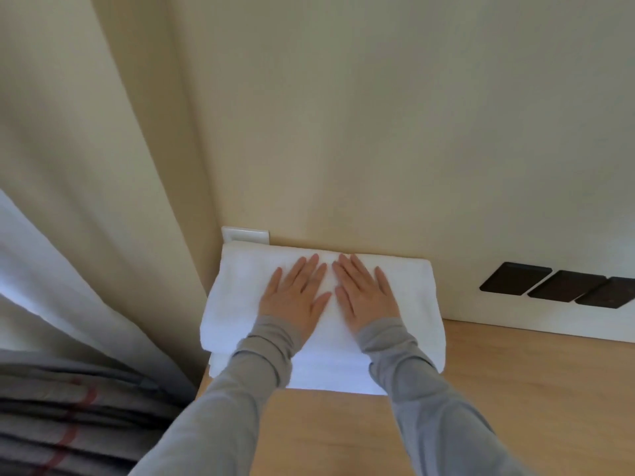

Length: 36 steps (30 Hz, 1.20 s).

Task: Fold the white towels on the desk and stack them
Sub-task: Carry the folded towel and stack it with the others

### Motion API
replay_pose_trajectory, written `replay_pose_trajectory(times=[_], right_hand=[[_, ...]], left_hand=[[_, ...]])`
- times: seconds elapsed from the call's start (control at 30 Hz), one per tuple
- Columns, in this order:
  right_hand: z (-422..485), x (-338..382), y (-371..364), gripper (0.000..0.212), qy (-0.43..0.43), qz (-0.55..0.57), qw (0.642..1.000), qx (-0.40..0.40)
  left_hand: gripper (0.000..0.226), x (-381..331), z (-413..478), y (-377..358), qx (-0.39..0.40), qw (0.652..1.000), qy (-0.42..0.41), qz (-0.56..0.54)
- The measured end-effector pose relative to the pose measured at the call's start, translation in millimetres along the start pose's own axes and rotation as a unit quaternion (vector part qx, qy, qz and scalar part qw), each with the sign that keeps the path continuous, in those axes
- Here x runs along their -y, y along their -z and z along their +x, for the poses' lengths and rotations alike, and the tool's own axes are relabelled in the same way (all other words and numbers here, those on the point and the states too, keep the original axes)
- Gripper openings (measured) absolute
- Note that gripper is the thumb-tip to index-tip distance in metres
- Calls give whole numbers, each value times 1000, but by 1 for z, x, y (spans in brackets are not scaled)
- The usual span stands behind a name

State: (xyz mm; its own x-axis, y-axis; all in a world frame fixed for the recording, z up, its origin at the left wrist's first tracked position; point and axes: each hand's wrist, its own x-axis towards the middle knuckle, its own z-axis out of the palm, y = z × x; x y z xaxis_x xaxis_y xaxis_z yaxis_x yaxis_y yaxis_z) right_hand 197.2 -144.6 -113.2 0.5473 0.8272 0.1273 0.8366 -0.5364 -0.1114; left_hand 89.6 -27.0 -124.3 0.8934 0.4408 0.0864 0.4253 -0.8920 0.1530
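Two folded white towels can be told apart in the stack at the frame's centre: a top towel (233,304) and a lower towel (330,376) showing under its near edge; further layers cannot be made out. Two hands lie flat on top, the left hand (295,297) and the right hand (366,297). Three dark wall plates (567,285) line up at the right. One white wall plate (245,234) shows behind the stack. One counter (515,389) carries it.

Lower centre of the frame, on the desk (498,389) and against the wall (378,132): stack of folded towels (330,379), top towel (237,290) overhanging the rest. Flat on it, side by side, left hand (297,297) and right hand (364,297). Behind its upper left corner, wall plate (245,234). Right edge, three panels (563,286) on the wall. Left, curtain (86,201); lower left, bedding (68,413).
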Motion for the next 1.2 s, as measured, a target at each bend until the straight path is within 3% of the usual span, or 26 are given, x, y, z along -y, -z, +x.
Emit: replay_pose_trajectory(times=[0.13,0.37,0.43,0.5,0.57,0.63,0.7,0.8,0.9,1.2], right_hand=[[-17,-59,-3,55,-98,-3,995,18],[-18,-65,-8,55,-101,3,993,60],[-19,-58,1,57,-108,-14,993,37],[-27,-36,11,59,-64,8,997,-48],[-38,-7,11,66,53,14,994,-92],[-45,11,0,78,135,-21,989,-52],[-48,10,-4,100,129,-39,991,16],[-51,-27,-4,124,86,-86,990,69],[-64,-60,-4,132,36,-120,987,103],[-71,-71,5,138,35,-108,985,129]], left_hand=[[60,57,-9,-5,-9,1000,14,16],[58,63,-4,-6,56,998,19,4],[61,61,-5,0,66,997,24,-10],[62,49,-11,5,33,999,7,-35],[67,29,-22,5,-7,998,-42,-44],[72,14,-34,-1,0,995,-93,-36],[79,19,-43,-8,13,994,-107,-27],[111,64,-52,-7,43,995,-90,23],[127,107,-63,-3,70,992,-47,90],[122,110,-65,5,102,988,-26,111]])
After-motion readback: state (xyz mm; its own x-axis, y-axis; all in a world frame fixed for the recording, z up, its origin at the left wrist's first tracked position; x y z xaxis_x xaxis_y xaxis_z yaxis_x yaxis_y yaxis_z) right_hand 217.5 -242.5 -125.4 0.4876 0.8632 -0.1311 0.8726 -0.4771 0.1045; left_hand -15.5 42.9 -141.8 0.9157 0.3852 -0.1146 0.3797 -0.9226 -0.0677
